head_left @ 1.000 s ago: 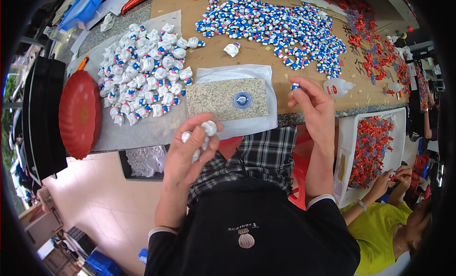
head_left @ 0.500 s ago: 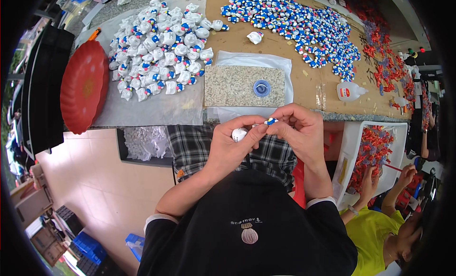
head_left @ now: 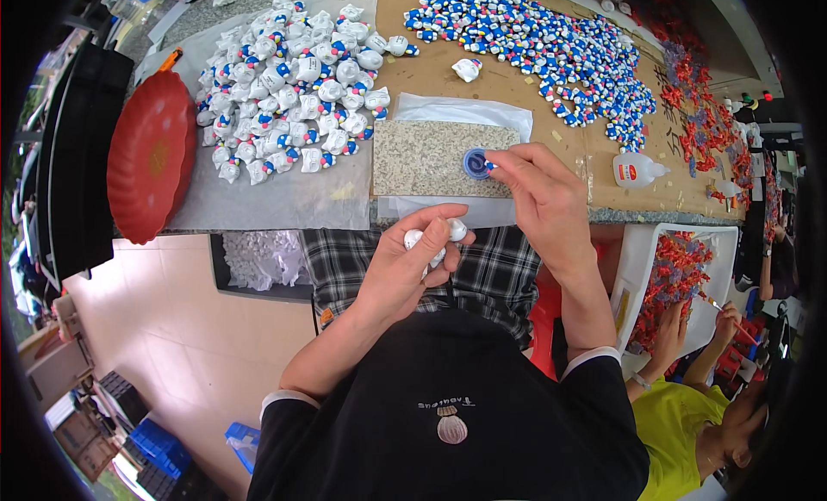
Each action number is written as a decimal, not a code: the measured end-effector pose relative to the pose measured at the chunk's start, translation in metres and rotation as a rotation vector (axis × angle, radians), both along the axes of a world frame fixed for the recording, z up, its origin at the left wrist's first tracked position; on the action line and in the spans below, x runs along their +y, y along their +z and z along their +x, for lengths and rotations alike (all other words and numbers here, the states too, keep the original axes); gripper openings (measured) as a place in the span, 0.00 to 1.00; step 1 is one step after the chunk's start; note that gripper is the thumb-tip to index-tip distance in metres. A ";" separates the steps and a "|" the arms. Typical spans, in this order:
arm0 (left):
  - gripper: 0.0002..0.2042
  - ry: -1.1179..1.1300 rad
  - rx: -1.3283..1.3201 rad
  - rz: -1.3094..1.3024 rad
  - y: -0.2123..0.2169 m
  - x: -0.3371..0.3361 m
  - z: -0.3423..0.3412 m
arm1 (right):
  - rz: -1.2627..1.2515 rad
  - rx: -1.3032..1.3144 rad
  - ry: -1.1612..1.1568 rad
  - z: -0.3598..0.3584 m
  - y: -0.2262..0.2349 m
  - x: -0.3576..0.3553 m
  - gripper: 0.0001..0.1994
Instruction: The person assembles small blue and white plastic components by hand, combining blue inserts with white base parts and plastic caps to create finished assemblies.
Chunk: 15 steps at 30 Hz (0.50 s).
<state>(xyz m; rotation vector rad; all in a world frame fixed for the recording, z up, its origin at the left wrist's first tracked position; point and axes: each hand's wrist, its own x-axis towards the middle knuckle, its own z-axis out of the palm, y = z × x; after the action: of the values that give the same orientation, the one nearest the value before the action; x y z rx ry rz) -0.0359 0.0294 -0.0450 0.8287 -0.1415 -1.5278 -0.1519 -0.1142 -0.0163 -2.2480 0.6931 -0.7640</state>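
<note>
My left hand (head_left: pixel 412 261) holds a small white toy figure (head_left: pixel 433 237) over my lap, fingers curled around it. My right hand (head_left: pixel 538 197) reaches forward and pinches a tiny blue and white piece (head_left: pixel 488 166) right at the blue cap (head_left: pixel 475 162) on the speckled stone slab (head_left: pixel 420 159). A heap of finished white and blue figures (head_left: pixel 297 68) lies on a clear sheet to the left of the slab. A wide spread of small blue, white and red pieces (head_left: pixel 551 49) covers the brown board beyond my right hand.
A red round dish (head_left: pixel 150 156) and black trays (head_left: pixel 73 174) lie at the left. A white glue bottle (head_left: pixel 636 168) lies right of the slab. A white bin of red pieces (head_left: pixel 676 277) stands at the right, where another person in yellow (head_left: pixel 702 423) works.
My right hand has left the figure and moved forward to the blue cap with the small piece. My left hand has stayed near my lap with the white figure.
</note>
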 end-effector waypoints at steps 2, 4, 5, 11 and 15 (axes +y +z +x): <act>0.17 0.001 0.000 0.002 0.000 0.003 0.002 | -0.098 0.077 0.040 0.004 0.000 -0.001 0.09; 0.18 0.004 -0.001 0.004 -0.001 0.005 0.004 | -0.209 0.169 0.058 0.009 0.001 0.000 0.09; 0.17 0.038 0.068 -0.013 -0.003 0.007 0.005 | -0.210 0.169 0.060 0.009 0.002 0.001 0.09; 0.14 0.118 0.031 -0.006 -0.002 0.004 0.010 | 0.266 0.049 -0.024 0.001 0.006 -0.003 0.08; 0.14 0.175 0.126 -0.046 -0.005 0.004 0.010 | 0.641 -0.159 -0.033 -0.008 0.004 -0.002 0.08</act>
<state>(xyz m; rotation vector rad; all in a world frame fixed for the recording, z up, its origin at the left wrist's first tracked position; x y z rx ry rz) -0.0258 0.0335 -0.0498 0.6882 -0.0106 -1.4022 -0.1602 -0.1163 -0.0126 -1.5829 0.7676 -0.6155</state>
